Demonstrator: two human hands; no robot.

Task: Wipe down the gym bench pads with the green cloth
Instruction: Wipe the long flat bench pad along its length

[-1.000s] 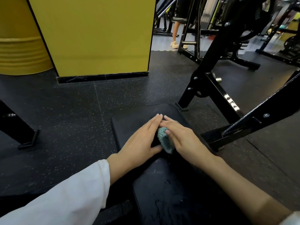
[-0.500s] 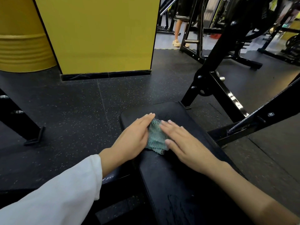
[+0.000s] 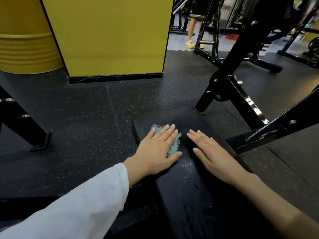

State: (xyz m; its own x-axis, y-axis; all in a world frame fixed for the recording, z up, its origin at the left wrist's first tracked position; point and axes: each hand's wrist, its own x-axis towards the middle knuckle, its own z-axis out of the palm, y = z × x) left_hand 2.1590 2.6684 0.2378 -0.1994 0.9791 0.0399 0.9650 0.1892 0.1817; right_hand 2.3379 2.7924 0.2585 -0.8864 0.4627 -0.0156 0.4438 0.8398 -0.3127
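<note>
A black gym bench pad (image 3: 189,187) runs from the bottom of the view up to its rounded far end, with wet streaks on its near part. The green cloth (image 3: 174,145) lies spread on the far left part of the pad. My left hand (image 3: 158,148) lies flat on the cloth with straight fingers, covering most of it; only its top corner and right edge show. My right hand (image 3: 209,150) rests flat on the bare pad just right of the cloth, apart from it, fingers straight.
A black steel rack frame (image 3: 245,100) stands to the right of the bench's far end. Another black frame foot (image 3: 22,125) is at the left. A yellow pillar (image 3: 110,35) stands ahead on the speckled rubber floor. A person's legs (image 3: 190,31) show far back.
The cloth, bunched between both hands a second ago, now lies spread under my left hand. My right hand has come off it and moved right onto the bare pad.
</note>
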